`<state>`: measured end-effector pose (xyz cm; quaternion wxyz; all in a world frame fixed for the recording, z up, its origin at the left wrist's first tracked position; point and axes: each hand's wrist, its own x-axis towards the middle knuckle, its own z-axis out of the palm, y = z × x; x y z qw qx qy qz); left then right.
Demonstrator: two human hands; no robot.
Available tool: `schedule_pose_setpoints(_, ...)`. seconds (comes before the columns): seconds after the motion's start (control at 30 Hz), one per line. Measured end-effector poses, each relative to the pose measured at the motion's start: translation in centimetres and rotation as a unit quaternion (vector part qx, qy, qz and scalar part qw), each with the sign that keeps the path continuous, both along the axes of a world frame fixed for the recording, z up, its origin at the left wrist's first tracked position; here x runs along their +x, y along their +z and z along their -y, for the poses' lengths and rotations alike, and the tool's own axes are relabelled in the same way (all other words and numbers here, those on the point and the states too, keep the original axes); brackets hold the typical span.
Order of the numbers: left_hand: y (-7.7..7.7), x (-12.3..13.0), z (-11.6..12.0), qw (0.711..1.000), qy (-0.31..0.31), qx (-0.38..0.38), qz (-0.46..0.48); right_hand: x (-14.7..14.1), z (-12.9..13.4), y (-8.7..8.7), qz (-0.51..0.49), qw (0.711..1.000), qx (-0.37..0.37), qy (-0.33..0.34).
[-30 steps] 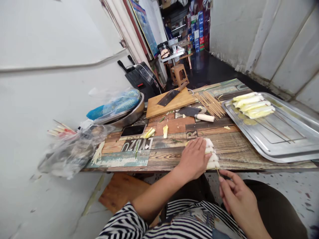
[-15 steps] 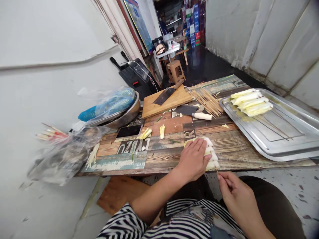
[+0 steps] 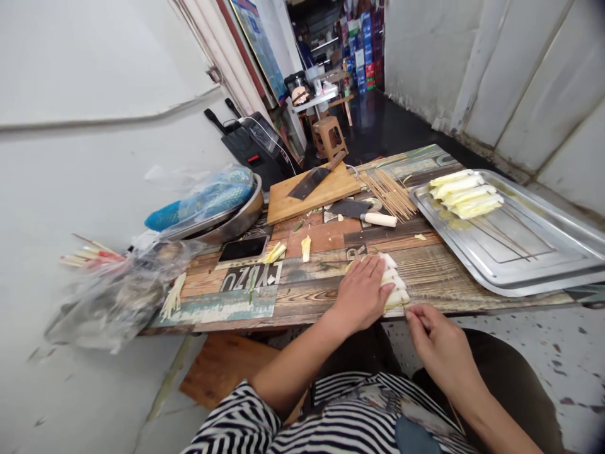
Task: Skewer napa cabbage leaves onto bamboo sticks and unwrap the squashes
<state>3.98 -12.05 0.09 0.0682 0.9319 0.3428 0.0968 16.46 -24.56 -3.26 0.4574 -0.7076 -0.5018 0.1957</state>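
Observation:
My left hand [image 3: 362, 290] lies flat, fingers stretched out, over a row of white-and-yellow cabbage leaf pieces [image 3: 394, 284] near the table's front edge. The palm and fingers cover much of the row; its white stem ends show on the right. At the row's near end, my right hand [image 3: 439, 343] is closed in a pinch on a thin wooden skewer [image 3: 405, 306]. The skewer's tip is hidden among the leaves. Farther back lies a bundle of loose skewers [image 3: 390, 195]. On the right, skewered cabbage leaves [image 3: 466, 194] rest on a metal tray [image 3: 510, 280].
A cleaver with a pale handle [image 3: 380, 219] lies behind the leaves. Another cleaver [image 3: 309, 183] rests on a cutting board [image 3: 283, 211]. To the left are a phone [image 3: 243, 249], a metal bowl [image 3: 246, 217] and plastic bags [image 3: 132, 296]. Leaf scraps [image 3: 306, 248] dot the table [image 3: 302, 293].
My right hand has come closer to the cabbage row, and less of the skewer shows between them. My left hand stays on the leaves. The whole view has shifted slightly.

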Motion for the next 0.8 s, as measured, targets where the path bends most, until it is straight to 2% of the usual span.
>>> schedule_pose_setpoints(0.07, 0.7, -0.7, 0.3, 0.999, 0.016, 0.025, 0.015, 0.1, 0.7, -0.1, -0.122, 0.99, -0.06, 0.021)
schedule_pose_setpoints(0.13, 1.0, -1.5, 0.8, 0.998, 0.017, 0.049, 0.022, 0.1, 1.7, -0.5, -0.203, 0.973, -0.101, 0.037)
schedule_pose_setpoints(0.23, 0.6, -2.3, 1.7, 1.0, -0.014, 0.023, 0.004, 0.0, 3.1, -1.2, -0.206, 0.972, -0.102, 0.052)
schedule_pose_setpoints(0.3, 0.0, -2.5, 2.1, 1.0, -0.024, -0.004, 0.003, 0.0, 3.4, -1.3, -0.135, 0.988, -0.063, 0.048)
schedule_pose_setpoints(0.37, -0.2, -2.7, 2.3, 0.999, -0.024, 0.0, 0.034, 0.2, 3.5, -0.8, -0.014, 0.999, 0.015, 0.026)
schedule_pose_setpoints(0.4, -0.2, -2.9, 2.3, 0.998, -0.022, 0.015, 0.061, 0.4, 3.4, -0.3, 0.056, 0.996, 0.065, 0.015)
schedule_pose_setpoints(0.47, -0.1, -3.7, 2.0, 0.99, -0.005, 0.056, 0.126, 1.1, 3.3, 1.1, 0.195, 0.968, 0.157, 0.002)
schedule_pose_setpoints(0.53, -0.2, -5.0, 1.4, 0.979, 0.031, 0.09, 0.18, 2.3, 3.1, 2.8, 0.314, 0.925, 0.212, -0.007)
schedule_pose_setpoints(0.63, -1.3, -7.3, 0.2, 0.966, 0.094, 0.112, 0.213, 5.3, 2.2, 5.1, 0.414, 0.885, 0.206, -0.05)
schedule_pose_setpoints(0.73, -2.8, -8.9, -0.9, 0.955, 0.152, 0.107, 0.232, 9.3, 0.1, 6.7, 0.439, 0.879, 0.142, -0.12)
schedule_pose_setpoints(0.8, -3.5, -9.3, -1.3, 0.95, 0.176, 0.087, 0.242, 12.0, -1.9, 7.3, 0.442, 0.88, 0.071, -0.157)
